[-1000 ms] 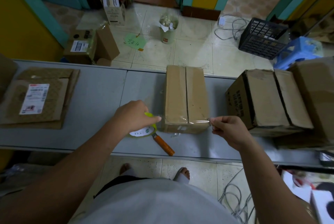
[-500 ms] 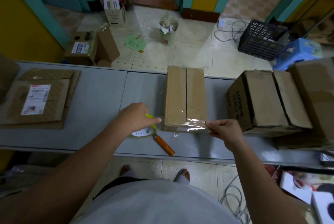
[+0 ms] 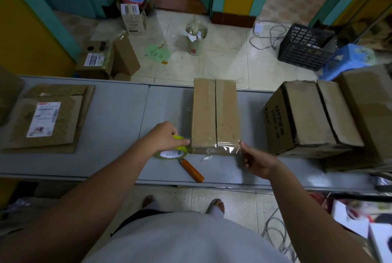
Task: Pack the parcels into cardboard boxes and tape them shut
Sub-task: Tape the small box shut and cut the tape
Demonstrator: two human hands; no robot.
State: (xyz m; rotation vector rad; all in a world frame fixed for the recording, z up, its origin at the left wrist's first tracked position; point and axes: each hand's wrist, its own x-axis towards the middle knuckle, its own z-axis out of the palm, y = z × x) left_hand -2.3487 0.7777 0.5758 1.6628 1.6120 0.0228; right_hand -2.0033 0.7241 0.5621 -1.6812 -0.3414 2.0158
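Observation:
A long closed cardboard box (image 3: 214,114) lies lengthwise on the grey table (image 3: 118,114). A strip of clear tape (image 3: 224,147) crosses its near end. My left hand (image 3: 163,135) grips the yellow-green tape roll (image 3: 171,153) of a dispenser with an orange handle (image 3: 193,170), fingertips touching the box's near left corner. My right hand (image 3: 257,162) is at the near right corner, its thumb pressing the tape end against the box's edge while the other fingers curl loosely below.
A larger cardboard box (image 3: 307,114) stands close to the right, with another box (image 3: 369,110) beyond it. A stack of flattened cardboard (image 3: 48,118) with a shipping label lies at the table's left. Boxes, a bin and a black crate sit on the floor behind.
My right hand brought the stretched tape in from the right and down onto the box's near right corner. The strip now lies flat on the box. My left hand stayed on the roll.

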